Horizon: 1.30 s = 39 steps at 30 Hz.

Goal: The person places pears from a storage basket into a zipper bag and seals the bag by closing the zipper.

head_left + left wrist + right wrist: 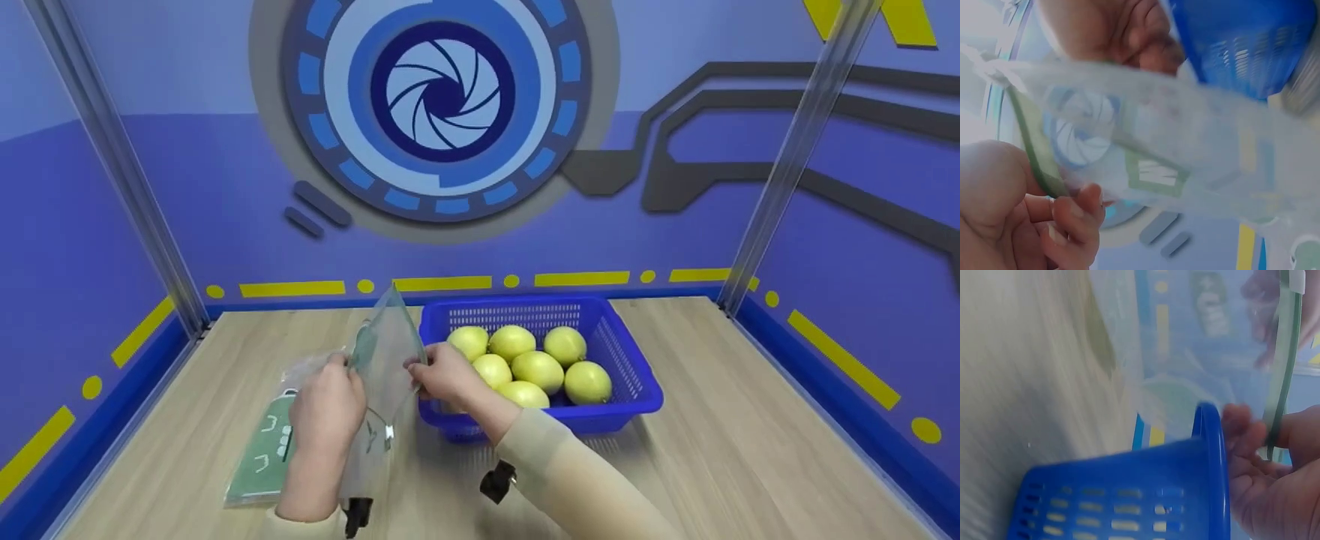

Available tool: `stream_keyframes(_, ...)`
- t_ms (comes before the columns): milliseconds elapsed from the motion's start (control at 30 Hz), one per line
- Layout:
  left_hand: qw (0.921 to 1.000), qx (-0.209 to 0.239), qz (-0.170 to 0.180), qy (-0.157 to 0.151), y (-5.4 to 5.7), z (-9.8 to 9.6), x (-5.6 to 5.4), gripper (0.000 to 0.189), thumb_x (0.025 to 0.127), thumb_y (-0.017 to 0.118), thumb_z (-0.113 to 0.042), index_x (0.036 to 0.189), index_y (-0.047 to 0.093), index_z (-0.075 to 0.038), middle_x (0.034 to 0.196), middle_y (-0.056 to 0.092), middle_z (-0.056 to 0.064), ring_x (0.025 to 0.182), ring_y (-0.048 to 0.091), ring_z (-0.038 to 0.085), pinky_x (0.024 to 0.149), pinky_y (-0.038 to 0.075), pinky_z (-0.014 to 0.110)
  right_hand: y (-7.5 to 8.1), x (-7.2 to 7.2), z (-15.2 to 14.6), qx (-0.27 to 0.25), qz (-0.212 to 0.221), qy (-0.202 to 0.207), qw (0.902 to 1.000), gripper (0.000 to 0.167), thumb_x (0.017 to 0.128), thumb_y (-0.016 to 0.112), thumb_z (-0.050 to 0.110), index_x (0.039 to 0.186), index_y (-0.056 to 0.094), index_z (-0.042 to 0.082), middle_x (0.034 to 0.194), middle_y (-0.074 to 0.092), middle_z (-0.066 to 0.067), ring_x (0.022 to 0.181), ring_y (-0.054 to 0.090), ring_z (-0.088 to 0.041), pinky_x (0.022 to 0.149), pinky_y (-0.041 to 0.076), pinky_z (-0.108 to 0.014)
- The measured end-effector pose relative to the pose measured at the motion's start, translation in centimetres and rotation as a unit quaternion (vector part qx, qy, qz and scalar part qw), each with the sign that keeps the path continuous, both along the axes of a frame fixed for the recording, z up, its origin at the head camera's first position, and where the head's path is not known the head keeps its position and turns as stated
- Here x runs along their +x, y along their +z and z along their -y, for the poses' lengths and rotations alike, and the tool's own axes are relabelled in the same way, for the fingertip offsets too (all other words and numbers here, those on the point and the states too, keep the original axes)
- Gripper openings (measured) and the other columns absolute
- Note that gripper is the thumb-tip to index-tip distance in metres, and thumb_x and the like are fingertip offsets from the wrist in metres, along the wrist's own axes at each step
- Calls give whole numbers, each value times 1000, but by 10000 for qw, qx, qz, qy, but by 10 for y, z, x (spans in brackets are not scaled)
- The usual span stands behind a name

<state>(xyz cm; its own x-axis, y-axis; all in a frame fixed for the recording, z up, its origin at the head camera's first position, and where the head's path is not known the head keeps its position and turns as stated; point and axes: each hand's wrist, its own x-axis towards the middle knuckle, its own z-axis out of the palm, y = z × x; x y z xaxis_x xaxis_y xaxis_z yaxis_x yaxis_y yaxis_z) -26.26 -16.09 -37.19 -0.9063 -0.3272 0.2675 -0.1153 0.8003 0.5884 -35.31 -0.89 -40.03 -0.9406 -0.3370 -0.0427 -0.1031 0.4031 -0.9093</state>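
A: Where is the bag [385,352]?
B: Above the worktop [720,457], between the two hands, just left of the basket [592,411].

A: Which way does it point?
B: Its mouth faces up and its body hangs down, so the long axis runs roughly upright. One mouth corner points away toward the wall [202,187]; the white slider [388,433] sits toward the person.

A: And the hands?
B: Both are gripping. The left hand [328,401] pinches the bag's green-edged mouth on one side; the right hand [448,373] pinches it on the other, beside the basket's rim.

A: How many of each thing?
B: One bag in hand, one basket, and seven yellow-green fruits [538,373] in view inside it. The right arm crosses in front of the basket's near left part, so whether more lie behind it cannot be told.

A: Anything else on the worktop?
B: One pack [259,465], green under clear wrap, lying flat by the left hand, its long axis running away from the person. How many pieces it contains cannot be told.
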Motion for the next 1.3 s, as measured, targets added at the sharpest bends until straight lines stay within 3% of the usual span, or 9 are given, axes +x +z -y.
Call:
stream_keyframes(167,9986,384,-300,200,11,10,11,39,101,50,-7,136,59,5,90,69,22,63,58,24,52,38,32,-1,-11,-12,230,-243,-106,9994,20,92,61,3,111,67,-3,76,61,-3,64,56,-13,59,47,-23)
stream_keyframes(333,9924,519,-1005,477,17,16,20,30,103,52,-10,128,63,4,78,64,17,58,52,21,50,34,29,-6,-21,-22,-34,387,-215,9990,2,93,57,2,92,58,4,68,53,-2,56,46,-10,49,36,-21)
stream_keyframes(433,9864,496,-1461,568,17,15,22,24,103,55,-10,119,66,5,77,66,18,58,52,21,50,34,27,-8,-22,-24,-120,695,-237,9972,14,98,58,7,85,52,9,65,52,-1,53,43,-9,47,34,-21)
stream_keyframes(500,9844,456,-1617,531,14,12,21,22,103,58,-11,115,68,4,79,68,18,59,55,22,51,36,26,-9,-21,-23,-169,721,-198,9971,12,98,59,9,87,55,8,66,53,-1,53,43,-9,47,34,-20)
stream_keyframes(600,9844,359,-1683,356,9,6,15,21,102,62,-15,112,70,3,79,69,16,61,57,22,53,38,24,-9,-19,-20,-251,591,-129,9979,2,94,62,5,94,60,5,69,56,-1,54,47,-9,47,36,-20)
stream_keyframes(900,9880,409,-1491,-43,-4,-4,-3,24,101,64,-12,116,72,5,76,70,15,58,55,19,51,36,22,-11,-16,-15,-95,310,-92,9994,10,96,67,10,103,62,5,77,60,-3,63,55,-13,57,46,-26)
stream_keyframes(1300,9849,593,-1618,-177,-13,-10,-10,23,101,65,-14,114,74,2,68,63,10,56,51,16,50,37,19,-11,-14,-21,-172,213,21,9996,17,98,68,20,108,64,7,90,67,-5,73,63,-16,69,58,-29)
